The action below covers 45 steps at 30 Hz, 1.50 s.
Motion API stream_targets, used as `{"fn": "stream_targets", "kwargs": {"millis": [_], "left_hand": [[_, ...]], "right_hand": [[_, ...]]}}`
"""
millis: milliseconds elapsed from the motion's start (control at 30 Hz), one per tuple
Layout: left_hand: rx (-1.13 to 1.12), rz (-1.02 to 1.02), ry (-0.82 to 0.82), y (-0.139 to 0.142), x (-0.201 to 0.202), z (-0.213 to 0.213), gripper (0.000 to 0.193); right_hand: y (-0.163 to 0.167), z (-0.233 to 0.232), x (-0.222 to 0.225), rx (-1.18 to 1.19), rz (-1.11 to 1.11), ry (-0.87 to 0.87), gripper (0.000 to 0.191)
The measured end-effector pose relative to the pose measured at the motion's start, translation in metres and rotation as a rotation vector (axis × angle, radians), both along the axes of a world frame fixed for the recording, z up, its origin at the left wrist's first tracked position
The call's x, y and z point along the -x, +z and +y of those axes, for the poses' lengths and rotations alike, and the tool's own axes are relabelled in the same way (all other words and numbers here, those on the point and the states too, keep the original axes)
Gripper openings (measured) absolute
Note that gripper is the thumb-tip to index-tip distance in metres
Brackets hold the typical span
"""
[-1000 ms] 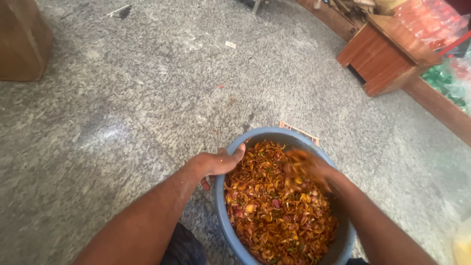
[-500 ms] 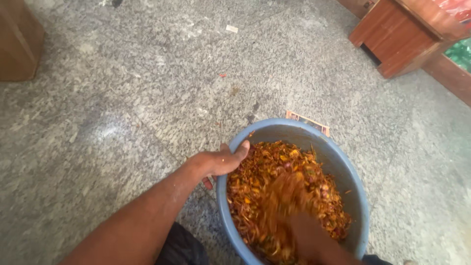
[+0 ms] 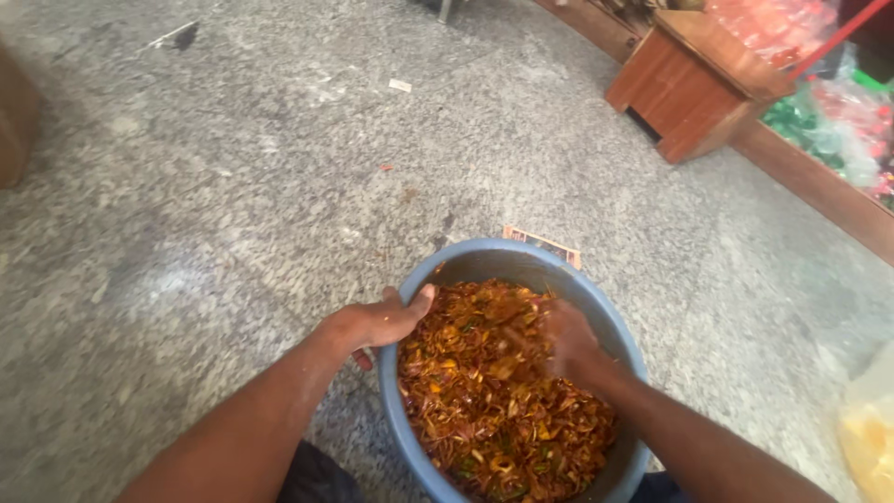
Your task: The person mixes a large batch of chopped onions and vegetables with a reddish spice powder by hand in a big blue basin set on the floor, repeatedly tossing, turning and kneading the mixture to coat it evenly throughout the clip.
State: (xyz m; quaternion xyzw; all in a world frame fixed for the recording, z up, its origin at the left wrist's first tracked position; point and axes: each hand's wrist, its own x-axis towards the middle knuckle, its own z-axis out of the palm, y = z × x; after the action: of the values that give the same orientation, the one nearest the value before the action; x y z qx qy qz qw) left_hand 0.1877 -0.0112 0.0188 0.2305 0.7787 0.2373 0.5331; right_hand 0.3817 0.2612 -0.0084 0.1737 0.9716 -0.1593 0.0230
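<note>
A round blue tub (image 3: 484, 256) stands on the speckled stone floor just in front of me. It is filled with an orange-red mix of sliced onion and spices (image 3: 484, 410). My left hand (image 3: 377, 324) grips the tub's left rim, thumb over the edge. My right hand (image 3: 570, 343) is down in the mix at the right side, blurred, fingers coated and partly buried in it.
A brown wooden stool (image 3: 694, 88) stands at the upper right beside a low wooden ledge with plastic-wrapped bottles (image 3: 819, 121). A small printed card (image 3: 543, 244) lies behind the tub. A pale plastic bag (image 3: 871, 419) sits at the right edge. A brown object (image 3: 11, 121) is at far left.
My right hand moved from the tub's lower middle up to its right side through the mix. My left hand kept its hold on the rim. The view shifted slightly.
</note>
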Motion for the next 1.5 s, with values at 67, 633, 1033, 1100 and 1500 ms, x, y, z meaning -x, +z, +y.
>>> {"fn": "stream_targets", "kwargs": {"millis": [67, 633, 1033, 1100, 1500], "left_hand": [[0.016, 0.022, 0.001, -0.003, 0.001, 0.002, 0.102], [-0.038, -0.106, 0.023, -0.015, 0.000, 0.005, 0.096], [-0.098, 0.151, 0.336, -0.035, -0.021, 0.014, 0.068], [-0.107, 0.245, 0.407, -0.044, -0.027, 0.015, 0.068], [-0.072, 0.035, 0.442, -0.039, -0.042, -0.002, 0.059]], "right_hand": [[0.001, -0.023, 0.012, 0.198, -0.150, 0.048, 0.018], [-0.013, 0.011, -0.107, 0.314, -0.459, -0.008, 0.104], [-0.081, -0.037, -0.039, 0.464, 0.407, -0.148, 0.047], [-0.064, -0.021, -0.034, 0.551, 0.673, -0.096, 0.039], [0.002, 0.003, -0.071, 1.036, -0.029, -0.324, 0.071]]}}
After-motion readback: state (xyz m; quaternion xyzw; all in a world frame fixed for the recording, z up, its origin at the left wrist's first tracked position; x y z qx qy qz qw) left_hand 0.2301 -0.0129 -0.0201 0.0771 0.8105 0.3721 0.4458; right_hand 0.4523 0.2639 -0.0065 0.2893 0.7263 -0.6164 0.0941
